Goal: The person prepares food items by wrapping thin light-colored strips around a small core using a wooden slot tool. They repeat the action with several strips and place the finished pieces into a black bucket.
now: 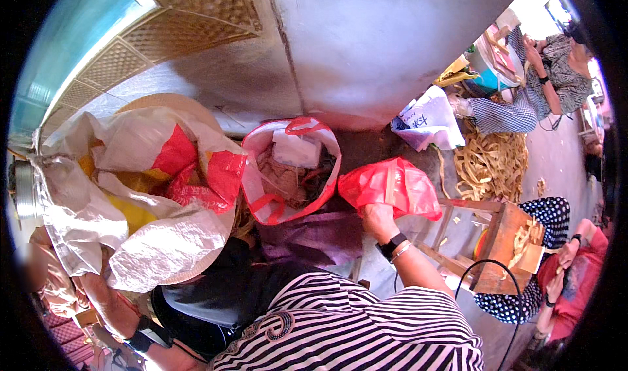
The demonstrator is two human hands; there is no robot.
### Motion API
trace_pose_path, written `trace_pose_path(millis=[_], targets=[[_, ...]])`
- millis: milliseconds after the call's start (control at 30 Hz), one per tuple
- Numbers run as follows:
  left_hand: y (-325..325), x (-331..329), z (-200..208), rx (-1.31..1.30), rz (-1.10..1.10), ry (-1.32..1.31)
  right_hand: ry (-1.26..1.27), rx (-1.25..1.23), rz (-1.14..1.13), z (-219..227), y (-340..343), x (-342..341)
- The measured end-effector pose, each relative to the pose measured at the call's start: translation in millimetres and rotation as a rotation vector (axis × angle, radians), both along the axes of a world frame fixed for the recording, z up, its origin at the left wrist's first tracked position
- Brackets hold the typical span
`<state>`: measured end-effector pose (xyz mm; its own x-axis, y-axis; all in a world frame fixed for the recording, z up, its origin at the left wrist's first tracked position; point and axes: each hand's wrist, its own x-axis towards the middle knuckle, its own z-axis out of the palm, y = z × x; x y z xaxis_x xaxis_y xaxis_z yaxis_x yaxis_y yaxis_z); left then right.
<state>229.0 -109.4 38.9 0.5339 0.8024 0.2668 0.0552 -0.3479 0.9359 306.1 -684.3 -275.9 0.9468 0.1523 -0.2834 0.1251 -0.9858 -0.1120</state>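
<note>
At the left lies a large white woven sack [170, 247] with red and yellow patches, its mouth slack and folded. My left hand [97, 281] grips the sack's near edge; folds cover most of its fingers. Right of centre, my right hand [379, 220] is closed on the lower edge of a red plastic bag [409, 191], which looks crumpled and bulges. Between the two stands a white tote bag with red handles [244, 165]. Inside it show a white packet [296, 150] and brownish crumpled material [281, 180].
A purple cloth [314, 240] lies below the tote. To the right are a wooden frame [497, 240], a heap of tan strips [494, 158] and a white printed bag [432, 119]. Two people sit at the right, one in patterned grey [562, 67], one in red [585, 273]. A wall rises ahead.
</note>
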Motion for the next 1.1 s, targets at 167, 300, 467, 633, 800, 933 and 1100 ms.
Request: trace_pose_path(millis=[167,300,467,633,800,933,1100], targets=[[-4.0,-7.5,4.6,0.023,0.041,0.037,-0.482,0.151,-0.011,69.3,-0.1,41.8],[-7.7,-5.6,7.2,0.033,0.026,0.073,-0.702,0.273,0.061,90.1,10.6,79.0],[-6.9,5.7,1.4,0.001,-0.001,0.12,-0.711,0.5,0.238,67.5,50.5,121.3],[-10.3,11.0,-0.6,0.001,-0.008,0.183,-0.598,0.367,0.284,39.5,65.3,163.1],[-7.3,11.3,-3.2,-0.004,0.014,0.228,-0.847,0.297,0.161,33.8,52.0,189.4],[-5.6,16.7,-4.6,-0.009,0.02,0.256,-0.697,0.128,-0.071,23.3,39.7,186.1],[-6.9,16.8,-11.5,-0.015,0.031,0.303,-0.569,0.243,0.032,55.6,23.0,164.0]])
